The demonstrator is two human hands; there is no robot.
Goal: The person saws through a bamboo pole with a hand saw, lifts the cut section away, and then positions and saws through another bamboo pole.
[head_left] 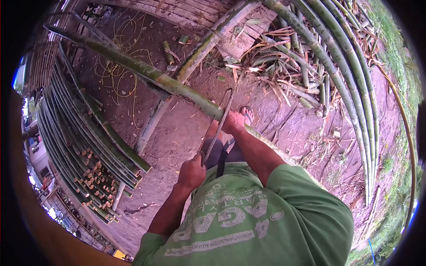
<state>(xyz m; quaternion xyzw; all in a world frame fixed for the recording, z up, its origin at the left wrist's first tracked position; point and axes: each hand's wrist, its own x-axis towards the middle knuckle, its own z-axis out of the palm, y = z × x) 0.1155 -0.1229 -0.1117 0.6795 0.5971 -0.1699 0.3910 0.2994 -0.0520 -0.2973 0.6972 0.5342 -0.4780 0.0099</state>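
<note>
A long green bamboo pole (195, 98) runs slantwise from the far left, past my legs and on under my right arm. My right hand (234, 122) is closed round it just in front of my body. In my left hand (193, 172) is the handle end of a narrow-framed hacksaw (225, 106). The saw stands across the pole, right beside my right hand, its hooked far end beyond the pole. Where the blade meets the bamboo is partly hidden by the frame and hand.
The pole rests on crossed bamboo supports (195, 62). Stacked bamboo poles (88, 128) lie at left, their cut ends towards me. More long poles (339, 75) curve along the right, near a heap of offcuts (284, 66). Yellow cord (116, 80) lies tangled on the dirt ground.
</note>
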